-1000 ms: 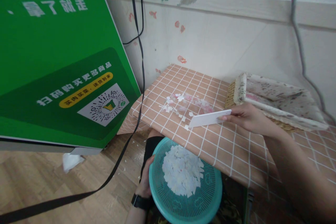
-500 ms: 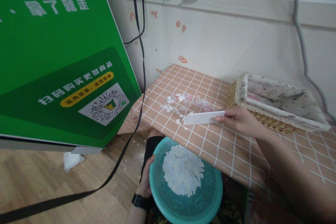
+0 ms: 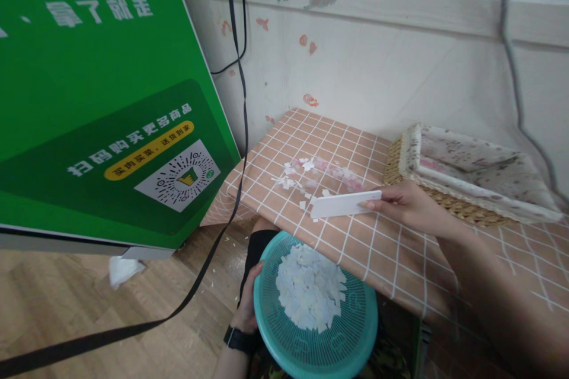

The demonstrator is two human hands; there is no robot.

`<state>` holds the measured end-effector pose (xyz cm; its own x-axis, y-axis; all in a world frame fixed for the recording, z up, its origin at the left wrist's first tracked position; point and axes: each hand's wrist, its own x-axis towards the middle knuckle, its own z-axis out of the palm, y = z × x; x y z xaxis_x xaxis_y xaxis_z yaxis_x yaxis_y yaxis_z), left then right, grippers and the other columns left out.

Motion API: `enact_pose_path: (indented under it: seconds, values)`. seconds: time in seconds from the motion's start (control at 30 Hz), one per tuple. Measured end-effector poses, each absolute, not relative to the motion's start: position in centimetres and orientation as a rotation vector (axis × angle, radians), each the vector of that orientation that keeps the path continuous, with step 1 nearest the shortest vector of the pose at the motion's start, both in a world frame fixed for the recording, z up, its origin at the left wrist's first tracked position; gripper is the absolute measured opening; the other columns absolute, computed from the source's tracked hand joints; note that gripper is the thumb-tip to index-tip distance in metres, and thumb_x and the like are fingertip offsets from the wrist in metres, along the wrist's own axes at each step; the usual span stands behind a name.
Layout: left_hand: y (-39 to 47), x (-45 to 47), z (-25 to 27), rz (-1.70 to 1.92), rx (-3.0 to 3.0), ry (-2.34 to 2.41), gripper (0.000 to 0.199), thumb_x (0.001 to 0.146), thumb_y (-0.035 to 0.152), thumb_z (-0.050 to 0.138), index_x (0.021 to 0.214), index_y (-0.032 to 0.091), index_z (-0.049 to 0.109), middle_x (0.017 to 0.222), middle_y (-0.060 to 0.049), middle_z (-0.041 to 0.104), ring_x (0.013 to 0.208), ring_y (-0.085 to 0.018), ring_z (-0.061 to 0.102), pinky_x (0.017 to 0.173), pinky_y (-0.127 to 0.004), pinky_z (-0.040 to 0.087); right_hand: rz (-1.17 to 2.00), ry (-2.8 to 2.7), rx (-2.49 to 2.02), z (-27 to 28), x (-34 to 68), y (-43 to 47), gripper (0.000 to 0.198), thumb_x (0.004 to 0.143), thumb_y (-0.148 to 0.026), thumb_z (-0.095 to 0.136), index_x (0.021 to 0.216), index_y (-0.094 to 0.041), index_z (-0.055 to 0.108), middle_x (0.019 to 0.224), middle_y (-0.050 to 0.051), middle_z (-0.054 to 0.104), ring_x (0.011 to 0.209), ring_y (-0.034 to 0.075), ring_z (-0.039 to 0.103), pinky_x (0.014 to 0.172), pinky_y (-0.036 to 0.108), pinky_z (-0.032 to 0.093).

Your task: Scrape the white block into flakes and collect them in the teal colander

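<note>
My right hand (image 3: 402, 204) pinches one end of a flat white strip (image 3: 340, 205), which stands on its long edge on the checked tablecloth (image 3: 382, 254). Beyond and to the left of the strip lie loose white paper scraps (image 3: 306, 164) and pinkish ones (image 3: 344, 174). Below the table edge, my left hand (image 3: 251, 299) grips the left rim of a teal plastic basket (image 3: 362, 343), its fingers partly hidden. A heap of small white paper pieces (image 3: 311, 290) lies inside the basket.
A wicker basket with a floral lining (image 3: 471, 204) stands on the table to the right. At left is a green panel (image 3: 89, 83) with white lettering. A black strap (image 3: 208, 266) hangs across the left side. Small scraps and a white bag (image 3: 124, 271) lie on the wooden floor.
The white strip has tipped slightly and its far end sits a touch lower, nearer the table's front edge. My left hand and the teal basket stay in place.
</note>
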<state>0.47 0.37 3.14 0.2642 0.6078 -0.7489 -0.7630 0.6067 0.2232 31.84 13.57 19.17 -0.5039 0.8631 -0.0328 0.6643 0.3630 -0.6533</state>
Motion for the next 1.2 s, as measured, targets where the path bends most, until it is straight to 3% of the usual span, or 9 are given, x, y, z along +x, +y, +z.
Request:
enact_pose_path:
  seconds: [0.3,0.8,0.97,1.2]
  values:
    - [0.4,0.4,2.9,0.970,-0.191,0.922,0.022,0.069,0.031,0.064,0.080,0.014,0.071,0.068,-0.007,0.071,0.077,-0.028,0.065,0.076,-0.037,0.049,0.976,-2.336,-1.284,20.0,32.7,13.5,0.028,0.082,-0.042,0.056,0.085,-0.020,0.071,0.065,0.000,0.063,0.059,0.013,0.054,0.049,0.022,0.040]
    - [0.2,0.4,3.1,0.963,-0.179,0.906,0.021,0.068,0.032,0.066,0.074,0.012,0.069,0.073,-0.010,0.071,0.088,-0.031,0.063,0.080,-0.039,0.047,0.876,-2.379,-1.253,20.3,31.7,13.0,0.031,0.081,-0.047,0.055,0.092,-0.023,0.072,0.064,0.000,0.067,0.059,0.014,0.059,0.052,0.023,0.042]
    - [0.2,0.3,2.7,0.972,-0.182,0.900,0.022,0.068,0.031,0.067,0.077,0.011,0.069,0.071,-0.009,0.071,0.084,-0.029,0.064,0.081,-0.038,0.047,0.821,-2.422,-1.236,21.9,33.0,12.8,0.025,0.083,-0.037,0.057,0.099,-0.023,0.070,0.074,0.000,0.070,0.058,0.013,0.061,0.052,0.022,0.046]
    - [0.1,0.1,2.4,1.008,-0.190,0.900,0.020,0.070,0.031,0.066,0.075,0.012,0.069,0.071,-0.008,0.072,0.080,-0.027,0.066,0.078,-0.036,0.048,0.513,-2.372,-1.156,21.6,32.2,7.8,0.028,0.083,-0.021,0.055,0.109,-0.027,0.065,0.097,0.002,0.070,0.085,0.018,0.067,0.071,0.025,0.055]
